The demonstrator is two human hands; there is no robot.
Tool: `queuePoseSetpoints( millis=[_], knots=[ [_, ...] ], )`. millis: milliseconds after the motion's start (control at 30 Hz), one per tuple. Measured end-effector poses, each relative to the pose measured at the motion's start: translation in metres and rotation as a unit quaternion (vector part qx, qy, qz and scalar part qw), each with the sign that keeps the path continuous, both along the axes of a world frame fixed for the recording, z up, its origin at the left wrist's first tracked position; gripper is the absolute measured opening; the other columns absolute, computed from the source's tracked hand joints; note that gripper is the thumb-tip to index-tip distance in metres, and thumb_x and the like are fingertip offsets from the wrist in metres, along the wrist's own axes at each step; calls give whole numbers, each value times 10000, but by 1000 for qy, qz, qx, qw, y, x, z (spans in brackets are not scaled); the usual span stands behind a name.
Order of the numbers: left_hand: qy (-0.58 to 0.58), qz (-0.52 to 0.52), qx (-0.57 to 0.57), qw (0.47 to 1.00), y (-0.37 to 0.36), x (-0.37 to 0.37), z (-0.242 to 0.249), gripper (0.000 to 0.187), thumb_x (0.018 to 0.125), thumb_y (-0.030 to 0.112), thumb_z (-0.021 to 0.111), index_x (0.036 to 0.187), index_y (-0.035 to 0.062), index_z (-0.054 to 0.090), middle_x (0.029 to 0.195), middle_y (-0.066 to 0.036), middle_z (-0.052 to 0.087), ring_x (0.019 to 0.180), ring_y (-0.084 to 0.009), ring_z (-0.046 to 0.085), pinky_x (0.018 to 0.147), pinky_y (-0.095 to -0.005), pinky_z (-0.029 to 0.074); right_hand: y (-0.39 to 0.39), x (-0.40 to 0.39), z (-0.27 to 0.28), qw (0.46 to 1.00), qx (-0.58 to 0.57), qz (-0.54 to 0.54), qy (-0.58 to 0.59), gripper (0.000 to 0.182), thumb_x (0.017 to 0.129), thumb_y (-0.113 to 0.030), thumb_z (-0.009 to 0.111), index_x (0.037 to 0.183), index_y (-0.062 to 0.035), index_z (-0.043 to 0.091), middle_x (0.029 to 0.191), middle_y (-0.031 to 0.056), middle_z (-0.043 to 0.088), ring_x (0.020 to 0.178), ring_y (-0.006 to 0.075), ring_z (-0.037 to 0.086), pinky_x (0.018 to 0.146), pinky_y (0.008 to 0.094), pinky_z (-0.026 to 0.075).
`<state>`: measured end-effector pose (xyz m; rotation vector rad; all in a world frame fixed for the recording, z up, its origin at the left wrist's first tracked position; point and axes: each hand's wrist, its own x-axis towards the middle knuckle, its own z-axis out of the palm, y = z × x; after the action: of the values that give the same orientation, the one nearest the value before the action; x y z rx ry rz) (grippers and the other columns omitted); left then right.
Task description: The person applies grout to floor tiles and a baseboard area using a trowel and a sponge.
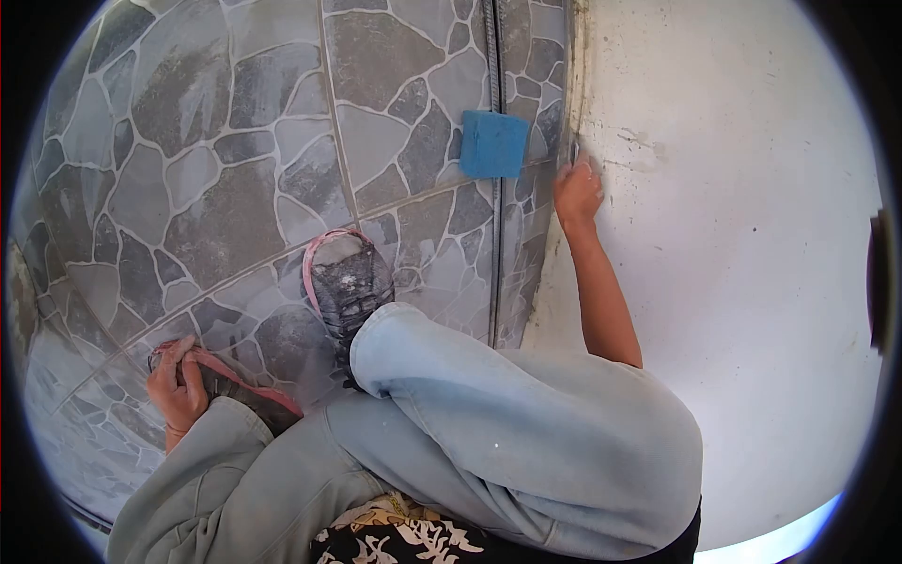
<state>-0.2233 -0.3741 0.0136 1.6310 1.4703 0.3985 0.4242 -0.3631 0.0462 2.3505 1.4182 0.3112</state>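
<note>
My right hand [579, 191] is at the foot of the white wall [733, 188], its fingers bent in against the seam where wall and floor meet. Something small and thin shows at its fingertips, too small to name. My left hand [178, 383] rests on the toe of my left shoe [246, 387], fingers curled over its pink edge. A blue sponge-like block [494, 144] lies on the stone-patterned floor [188, 188], left of my right hand and across a dark metal strip [497, 254].
My right shoe [349, 282], dusty and dark with a pink rim, is planted on the tiles. My legs in light blue jeans [526, 432] cross the lower middle. A dark object [880, 282] sits at the far right edge.
</note>
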Motion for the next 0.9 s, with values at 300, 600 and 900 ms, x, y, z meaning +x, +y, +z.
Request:
queuePoseSetpoints(
  millis=[300,600,900],
  knots=[
    [13,20,16,1000,-10,-1,-3,190,854,-13,606,1001,-8,726,903,-170,732,797,-306,720,748,-346,551,3,3,-21,999,-11,-33,22,267,899,-166,608,1103,6,619,1032,227,680,904,432,673,797,515,537],
    [16,6,29,999,-1,0,3,199,834,-10,609,992,-3,731,847,-170,721,706,-299,697,650,-335,526,0,-13,-5,992,-30,-112,50,233,905,-151,591,1077,6,599,1040,234,658,927,433,664,804,520,531],
    [16,6,52,998,1,0,0,193,824,-11,605,979,-3,721,824,-173,710,696,-287,694,646,-330,522,89,8,18,993,36,-98,52,275,914,-212,562,1098,-14,616,1084,247,676,1001,440,652,837,550,525]
  ],
)
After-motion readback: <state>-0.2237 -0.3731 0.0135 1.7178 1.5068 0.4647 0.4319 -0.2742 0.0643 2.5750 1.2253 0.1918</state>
